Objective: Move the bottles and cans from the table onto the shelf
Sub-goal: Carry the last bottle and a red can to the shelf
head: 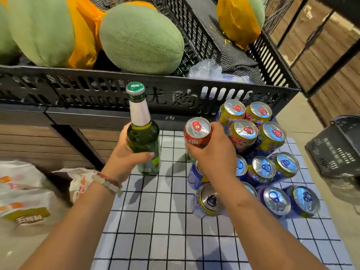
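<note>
My left hand (126,154) grips a green glass bottle (143,133) with a green cap and white neck foil, upright just above the checked tablecloth (155,221). My right hand (214,152) holds a red can (197,131) by its side, upright, at the left edge of a cluster of cans. Several purple-and-yellow cans with red tabs (245,133) stand behind it, and several blue-topped cans (276,199) stand nearer on the right of the cloth. My right wrist hides part of one can.
A black slotted crate (175,96) with green melons (140,38) and orange bags stands on the wooden stand right behind the table. A black shopping basket (337,149) sits on the floor at right. White printed bags (25,193) lie at left.
</note>
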